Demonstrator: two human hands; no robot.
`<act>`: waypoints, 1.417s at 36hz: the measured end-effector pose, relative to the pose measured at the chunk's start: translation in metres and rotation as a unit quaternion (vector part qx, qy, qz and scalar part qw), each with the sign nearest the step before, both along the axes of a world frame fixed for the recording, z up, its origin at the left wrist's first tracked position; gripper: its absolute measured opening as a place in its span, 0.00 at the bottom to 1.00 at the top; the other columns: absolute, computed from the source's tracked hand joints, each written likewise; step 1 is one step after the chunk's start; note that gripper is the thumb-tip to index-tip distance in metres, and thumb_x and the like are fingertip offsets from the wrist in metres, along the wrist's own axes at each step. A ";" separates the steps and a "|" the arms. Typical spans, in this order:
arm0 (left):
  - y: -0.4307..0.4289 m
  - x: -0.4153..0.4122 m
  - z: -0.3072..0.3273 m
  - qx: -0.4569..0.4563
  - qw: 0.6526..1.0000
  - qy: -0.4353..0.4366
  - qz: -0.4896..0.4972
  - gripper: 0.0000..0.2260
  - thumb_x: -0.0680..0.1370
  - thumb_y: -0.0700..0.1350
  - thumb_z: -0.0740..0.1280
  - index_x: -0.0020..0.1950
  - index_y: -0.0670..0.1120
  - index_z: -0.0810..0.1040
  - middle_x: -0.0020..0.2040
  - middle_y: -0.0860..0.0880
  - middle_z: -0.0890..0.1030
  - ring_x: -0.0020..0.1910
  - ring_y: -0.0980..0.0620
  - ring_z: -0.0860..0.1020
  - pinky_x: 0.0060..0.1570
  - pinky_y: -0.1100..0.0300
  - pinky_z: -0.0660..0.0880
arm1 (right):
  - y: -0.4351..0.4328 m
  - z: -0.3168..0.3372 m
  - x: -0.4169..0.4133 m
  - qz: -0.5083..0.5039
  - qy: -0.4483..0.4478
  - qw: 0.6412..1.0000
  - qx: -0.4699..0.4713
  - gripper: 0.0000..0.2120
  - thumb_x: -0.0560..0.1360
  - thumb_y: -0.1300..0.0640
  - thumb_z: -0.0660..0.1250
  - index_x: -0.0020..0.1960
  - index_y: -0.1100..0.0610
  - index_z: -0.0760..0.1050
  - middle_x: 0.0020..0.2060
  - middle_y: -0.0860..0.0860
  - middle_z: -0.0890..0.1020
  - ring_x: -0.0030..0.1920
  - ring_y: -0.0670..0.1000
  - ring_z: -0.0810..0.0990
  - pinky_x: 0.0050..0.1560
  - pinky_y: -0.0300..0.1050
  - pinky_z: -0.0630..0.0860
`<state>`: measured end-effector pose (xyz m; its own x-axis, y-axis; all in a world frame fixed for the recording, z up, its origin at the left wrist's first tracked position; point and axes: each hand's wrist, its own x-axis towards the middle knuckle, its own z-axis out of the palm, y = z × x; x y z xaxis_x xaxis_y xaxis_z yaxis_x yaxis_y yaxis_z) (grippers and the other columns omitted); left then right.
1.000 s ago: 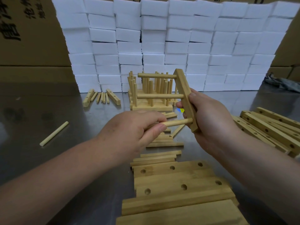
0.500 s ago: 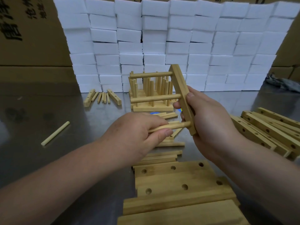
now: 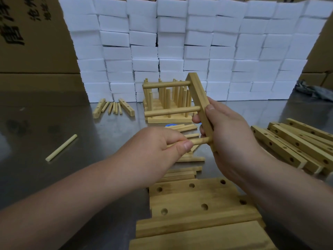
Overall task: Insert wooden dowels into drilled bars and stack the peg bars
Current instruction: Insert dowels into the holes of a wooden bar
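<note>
Head view: my right hand [image 3: 232,141] grips the drilled bar [image 3: 200,105] upright above the worktop [image 3: 54,177], fingers curled round it. My left hand [image 3: 158,147] pinches the lowest dowel [image 3: 201,141], its end in the bar's hole.

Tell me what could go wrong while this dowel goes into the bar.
1. The right hand grips only the lower end of the tilted bar. A push from the left hand may twist it, so the dowel could enter skewed and jam.
2. The two seated dowels jut out in front of the stack of peg bars. If that is near, swinging the bar might knock it.
</note>
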<state>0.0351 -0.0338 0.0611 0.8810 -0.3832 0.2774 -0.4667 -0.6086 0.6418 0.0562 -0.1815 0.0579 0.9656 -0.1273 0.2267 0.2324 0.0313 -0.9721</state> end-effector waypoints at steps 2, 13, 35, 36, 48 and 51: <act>-0.001 -0.001 0.000 -0.019 0.999 0.033 -0.003 0.12 0.72 0.59 0.58 0.36 0.57 0.78 0.28 0.51 0.77 0.28 0.56 0.74 0.31 0.64 0.71 | 0.000 0.001 -0.001 -0.003 -0.015 1.000 -0.012 0.15 0.80 0.54 0.56 0.64 0.46 0.74 0.31 0.42 0.77 0.27 0.42 0.69 0.32 0.38 0.68; -0.004 0.000 0.003 -0.139 0.968 0.206 -0.023 0.17 0.76 0.52 0.61 0.29 0.51 0.79 0.20 0.54 0.63 0.18 0.58 0.59 0.20 0.67 0.58 | 0.004 -0.004 -0.005 -0.027 -0.014 0.998 -0.046 0.15 0.80 0.54 0.56 0.64 0.46 0.74 0.31 0.41 0.77 0.28 0.39 0.70 0.37 0.39 0.68; 0.000 -0.007 0.009 0.140 0.961 -0.239 0.013 0.16 0.78 0.55 0.52 0.41 0.51 0.76 0.33 0.56 0.72 0.35 0.57 0.70 0.32 0.66 0.63 | 0.003 0.008 -0.004 -0.011 0.002 0.999 -0.037 0.12 0.81 0.55 0.54 0.50 0.48 0.76 0.36 0.47 0.77 0.33 0.47 0.69 0.39 0.44 0.67; -0.001 -0.007 0.007 0.141 0.963 -0.230 0.013 0.18 0.79 0.55 0.51 0.41 0.51 0.77 0.33 0.55 0.72 0.35 0.56 0.71 0.32 0.65 0.64 | 0.004 0.006 -0.004 -0.015 0.003 0.999 -0.044 0.12 0.81 0.55 0.53 0.53 0.48 0.76 0.36 0.46 0.77 0.33 0.46 0.70 0.37 0.43 0.67; -0.002 -0.008 0.002 0.052 0.990 -0.130 0.017 0.17 0.72 0.58 0.54 0.33 0.49 0.72 0.26 0.52 0.71 0.32 0.55 0.71 0.30 0.61 0.66 | 0.001 -0.001 -0.001 -0.033 -0.013 0.996 -0.085 0.14 0.81 0.54 0.53 0.60 0.50 0.75 0.36 0.44 0.77 0.25 0.38 0.69 0.23 0.29 0.66; -0.004 -0.007 0.003 0.049 0.990 -0.133 0.028 0.16 0.72 0.59 0.53 0.34 0.51 0.74 0.28 0.52 0.73 0.33 0.56 0.72 0.31 0.60 0.68 | -0.002 0.005 -0.002 -0.018 -0.032 0.991 -0.129 0.11 0.79 0.53 0.56 0.49 0.48 0.77 0.38 0.46 0.78 0.26 0.38 0.70 0.23 0.31 0.67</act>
<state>0.0280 -0.0376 0.0638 0.8024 -0.3726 0.4662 -0.5753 -0.6908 0.4380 0.0546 -0.1830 0.0630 0.9442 -0.0921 0.3162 0.2893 -0.2264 -0.9301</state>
